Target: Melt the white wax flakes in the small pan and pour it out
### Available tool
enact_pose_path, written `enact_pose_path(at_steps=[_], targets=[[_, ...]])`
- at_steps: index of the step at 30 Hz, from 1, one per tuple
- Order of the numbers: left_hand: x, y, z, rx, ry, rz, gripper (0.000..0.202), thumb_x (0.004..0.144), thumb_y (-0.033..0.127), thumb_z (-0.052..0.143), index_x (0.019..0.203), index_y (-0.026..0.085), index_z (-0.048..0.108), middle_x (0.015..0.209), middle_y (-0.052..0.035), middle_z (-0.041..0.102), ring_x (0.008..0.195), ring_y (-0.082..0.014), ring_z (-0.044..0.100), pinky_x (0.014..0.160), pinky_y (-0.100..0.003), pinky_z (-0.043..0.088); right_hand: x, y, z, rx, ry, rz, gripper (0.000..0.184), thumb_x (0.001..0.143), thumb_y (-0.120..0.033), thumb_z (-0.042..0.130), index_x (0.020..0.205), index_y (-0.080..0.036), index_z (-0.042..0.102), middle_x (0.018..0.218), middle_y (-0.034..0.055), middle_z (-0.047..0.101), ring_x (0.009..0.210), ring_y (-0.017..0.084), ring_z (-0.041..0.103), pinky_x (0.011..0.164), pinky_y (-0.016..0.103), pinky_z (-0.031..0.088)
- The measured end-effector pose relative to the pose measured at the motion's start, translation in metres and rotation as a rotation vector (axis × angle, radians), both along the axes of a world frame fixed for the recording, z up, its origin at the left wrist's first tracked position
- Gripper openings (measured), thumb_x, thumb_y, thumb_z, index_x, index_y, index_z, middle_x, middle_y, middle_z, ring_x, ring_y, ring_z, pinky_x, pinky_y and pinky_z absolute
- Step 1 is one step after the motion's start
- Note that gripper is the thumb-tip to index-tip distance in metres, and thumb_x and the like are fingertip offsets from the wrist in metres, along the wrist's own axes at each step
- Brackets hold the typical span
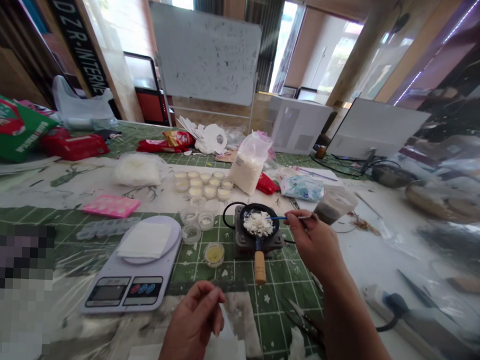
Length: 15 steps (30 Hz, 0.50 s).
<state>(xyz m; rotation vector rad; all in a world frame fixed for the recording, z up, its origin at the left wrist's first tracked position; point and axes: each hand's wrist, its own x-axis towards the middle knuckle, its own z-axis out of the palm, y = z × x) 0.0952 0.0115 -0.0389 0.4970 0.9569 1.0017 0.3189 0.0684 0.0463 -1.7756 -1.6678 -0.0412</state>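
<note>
Toward the left on the cloth, a pink mould (111, 206), and just beside it a clear compartment tray (102, 228). Next, a white kitchen scale (166, 272) bearing a flat white sheet (144, 240). Then the left hand (196, 319), low and near the middle, well apart from the other; fingers loosely curled, thumb close to the fingertips, no telling about anything small pinched there. Just beyond, a small tub (214, 255) with yellowish contents.

Right of the tub, a dark hot plate (243, 249), and resting on top, a small black pan (271, 211) with a heap of white flakes (257, 223), wooden handle (260, 268) pointing toward the wearer. Probably stiff, light enough for one hand, possibly hot; best taken by the wood, well back from the metal, and kept level against spilling. Flakes likely light and brittle, easily scattered, better nudged than squeezed.

Across the right rim, a thin blue stick (280, 218), tip at the flakes; likely light and apt to twist, best pinched clear of the pan. Lower down, scissors (303, 316). Then the right hand (315, 244), thumb and fingers closed on the stick. Just past it, a clear plastic cup (338, 197) with dark contents
</note>
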Motion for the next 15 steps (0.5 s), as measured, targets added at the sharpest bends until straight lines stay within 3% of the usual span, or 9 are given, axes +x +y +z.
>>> enact_pose_path(at_steps=[4,6,9,11,15], targets=[[0.003,-0.002,0.0,0.025,-0.033,-0.071,0.037,0.075,0.045,0.059,0.057,0.016,0.044,0.053,0.0035,0.05,0.046,-0.0074,0.042,0.05,-0.022,0.033,-0.003,0.004,-0.003,-0.011,0.064,0.056,0.026,0.085,-0.036,0.044,0.092,-0.02,0.064,0.081,0.0032,0.069,0.073,0.018,0.062,0.066,0.026,0.042],[0.005,-0.005,0.005,0.014,-0.065,-0.099,0.041,0.078,0.049,0.052,0.056,0.016,0.044,0.055,-0.0005,0.055,0.051,-0.0108,0.048,0.055,-0.025,0.037,-0.003,0.005,-0.004,-0.053,0.056,0.088,0.026,0.084,-0.035,0.045,0.09,-0.02,0.064,0.08,0.0035,0.069,0.072,0.018,0.061,0.065,0.026,0.042],[0.011,-0.008,0.021,-0.073,-0.116,-0.189,0.035,0.08,0.05,0.05,0.077,0.015,0.055,0.079,-0.01,0.066,0.065,-0.0177,0.058,0.066,-0.032,0.042,-0.004,0.004,-0.003,0.003,0.076,0.078,0.028,0.084,-0.037,0.044,0.091,-0.019,0.064,0.08,0.0045,0.069,0.071,0.018,0.061,0.064,0.026,0.042],[0.017,-0.007,0.034,-0.148,-0.181,-0.262,0.037,0.08,0.048,0.05,0.095,0.015,0.055,0.095,-0.014,0.066,0.076,-0.0214,0.061,0.069,-0.033,0.043,-0.006,0.002,-0.001,0.019,0.088,0.097,0.028,0.085,-0.037,0.043,0.092,-0.02,0.064,0.081,0.0043,0.069,0.07,0.018,0.061,0.063,0.026,0.042],[0.038,0.003,0.055,-0.216,-0.289,-0.289,0.032,0.081,0.042,0.052,0.098,0.015,0.054,0.102,-0.0121,0.062,0.085,-0.0209,0.061,0.07,-0.031,0.045,-0.008,-0.001,0.002,-0.08,0.064,0.17,0.028,0.085,-0.036,0.042,0.087,-0.02,0.064,0.076,0.0036,0.068,0.068,0.018,0.061,0.062,0.026,0.042]])
